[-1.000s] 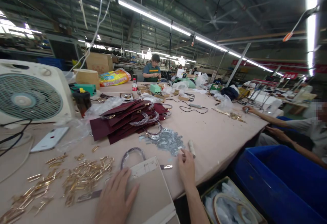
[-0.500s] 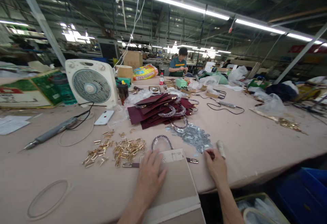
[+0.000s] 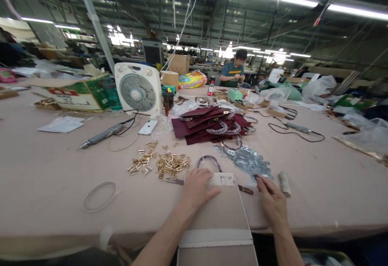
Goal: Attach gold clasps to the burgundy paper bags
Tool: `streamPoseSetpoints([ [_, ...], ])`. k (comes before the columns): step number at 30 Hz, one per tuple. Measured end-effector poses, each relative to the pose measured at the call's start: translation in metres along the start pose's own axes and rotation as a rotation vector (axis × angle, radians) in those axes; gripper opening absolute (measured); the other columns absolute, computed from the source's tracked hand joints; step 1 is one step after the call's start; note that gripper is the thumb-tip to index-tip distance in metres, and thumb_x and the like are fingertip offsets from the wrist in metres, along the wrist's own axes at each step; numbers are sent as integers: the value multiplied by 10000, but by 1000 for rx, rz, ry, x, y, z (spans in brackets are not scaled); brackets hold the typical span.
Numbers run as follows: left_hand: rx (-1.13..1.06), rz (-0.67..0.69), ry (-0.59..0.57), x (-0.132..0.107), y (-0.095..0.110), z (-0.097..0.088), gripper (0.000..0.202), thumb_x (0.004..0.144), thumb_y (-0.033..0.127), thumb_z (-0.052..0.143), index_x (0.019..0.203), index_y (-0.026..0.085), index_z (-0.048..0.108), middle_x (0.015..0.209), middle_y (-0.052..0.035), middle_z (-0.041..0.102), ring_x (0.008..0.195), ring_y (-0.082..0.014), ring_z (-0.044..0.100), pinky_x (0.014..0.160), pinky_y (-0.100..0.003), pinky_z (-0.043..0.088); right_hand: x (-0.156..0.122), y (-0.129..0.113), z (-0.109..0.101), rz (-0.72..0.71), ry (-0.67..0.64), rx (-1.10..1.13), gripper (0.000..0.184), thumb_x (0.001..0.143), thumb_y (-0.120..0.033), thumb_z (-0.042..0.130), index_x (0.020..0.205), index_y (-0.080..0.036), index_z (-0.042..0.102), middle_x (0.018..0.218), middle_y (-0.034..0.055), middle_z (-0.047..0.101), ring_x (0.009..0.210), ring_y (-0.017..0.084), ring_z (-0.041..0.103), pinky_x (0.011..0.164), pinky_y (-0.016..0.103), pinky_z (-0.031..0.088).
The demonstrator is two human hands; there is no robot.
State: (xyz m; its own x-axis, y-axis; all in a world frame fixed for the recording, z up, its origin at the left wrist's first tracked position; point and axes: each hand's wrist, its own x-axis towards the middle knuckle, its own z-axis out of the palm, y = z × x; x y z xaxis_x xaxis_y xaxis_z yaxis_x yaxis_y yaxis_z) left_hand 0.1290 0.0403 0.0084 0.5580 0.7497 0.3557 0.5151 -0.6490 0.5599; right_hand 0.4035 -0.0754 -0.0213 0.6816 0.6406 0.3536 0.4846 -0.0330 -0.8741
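My left hand [image 3: 198, 189] lies on the upper part of a beige bag panel [image 3: 226, 207], its thumb stretched out to the right. A wrapped loop handle [image 3: 209, 161] stands out beyond the panel's top edge. Dark straps with metal fittings stick out at both sides, the right strap [image 3: 246, 189] pointing towards my other hand. My right hand [image 3: 273, 199] is closed in a pinch at the near edge of a pile of small flat grey metal pieces [image 3: 250, 161]. What its fingertips hold is too small to make out. A pale spool-like roll [image 3: 284, 184] stands beside it.
Gold-coloured fittings [image 3: 172, 163] lie scattered left of the panel. Behind are stacked maroon bag pieces [image 3: 209, 122], a white fan [image 3: 138, 90], a phone [image 3: 148, 127] and a grey corded tool [image 3: 103, 136]. Another person [image 3: 233, 72] works across the table.
The camera view has swung left, so the table's things appear further right. My left hand's fingers are closer together and more bent. My right hand stays by the metal pieces, pinching.
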Motion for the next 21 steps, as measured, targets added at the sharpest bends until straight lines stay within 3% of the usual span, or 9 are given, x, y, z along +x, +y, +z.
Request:
streamPoseSetpoints([
  [4, 3, -4, 21, -1, -1, 1, 528, 741, 511, 890, 1179, 260, 734, 1235, -45, 754, 1151, -304, 645, 1059, -504, 438, -14, -47, 35, -45, -237, 109, 388, 884, -532, 698, 1107, -230, 796, 1096, 92, 775, 974, 275, 695, 914, 415, 555],
  [9, -7, 8, 32, -2, -2, 2, 514, 759, 513, 871, 1186, 268, 723, 1203, -56, 757, 1128, -297, 650, 1024, -474, 451, -17, -95, 75, -122, -500, 135, 272, 903, -490, 692, 918, -230, 770, 913, 62, 771, 907, 260, 696, 845, 348, 552],
  [13, -17, 2, 59, -3, -2, 2, 426, 800, 512, 836, 1129, 268, 721, 1145, -44, 760, 1119, -282, 653, 1018, -455, 455, -14, -100, 89, -180, -615, 82, 194, 920, -420, 664, 927, -251, 760, 960, 33, 766, 956, 248, 689, 902, 346, 520],
  [21, -42, -9, 72, -5, 0, 2, 342, 821, 400, 806, 1124, 270, 712, 1151, -43, 760, 1137, -285, 645, 1038, -462, 437, -15, -91, 92, -212, -686, 17, 167, 920, -387, 658, 868, -255, 747, 963, 41, 746, 979, 261, 659, 926, 378, 492],
])
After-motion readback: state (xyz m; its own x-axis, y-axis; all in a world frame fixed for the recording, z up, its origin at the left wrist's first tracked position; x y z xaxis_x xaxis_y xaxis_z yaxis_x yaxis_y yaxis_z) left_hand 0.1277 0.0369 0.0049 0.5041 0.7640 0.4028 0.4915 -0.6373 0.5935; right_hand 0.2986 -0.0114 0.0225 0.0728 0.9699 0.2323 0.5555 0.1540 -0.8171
